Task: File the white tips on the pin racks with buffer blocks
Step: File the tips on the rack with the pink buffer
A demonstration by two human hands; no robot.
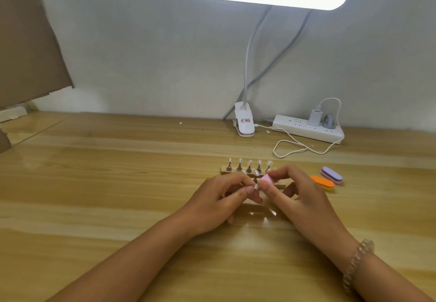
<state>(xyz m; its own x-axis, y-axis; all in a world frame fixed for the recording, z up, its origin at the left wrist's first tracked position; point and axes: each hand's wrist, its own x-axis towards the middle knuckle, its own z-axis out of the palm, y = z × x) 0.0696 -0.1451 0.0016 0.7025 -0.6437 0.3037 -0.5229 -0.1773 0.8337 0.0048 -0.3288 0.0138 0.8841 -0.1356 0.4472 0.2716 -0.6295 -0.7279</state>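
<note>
A wooden pin rack (225, 171) stands on the table with several metal pins that carry white tips (249, 162). A second rack (280, 185) lies just in front, mostly hidden by my hands. My left hand (219, 200) pinches a pin with a white tip (255, 186) between thumb and fingers. My right hand (299, 198) grips a small pink buffer block (266, 179), pressed against that tip. An orange buffer block (322, 183) and a purple buffer block (331, 175) lie to the right of the racks.
A clip-on desk lamp (244, 122) is fixed at the table's back edge, its bright head overhead. A white power strip (306, 128) with a charger and a looping cable (290, 148) lies at the back right. Cardboard (26, 42) leans at the far left.
</note>
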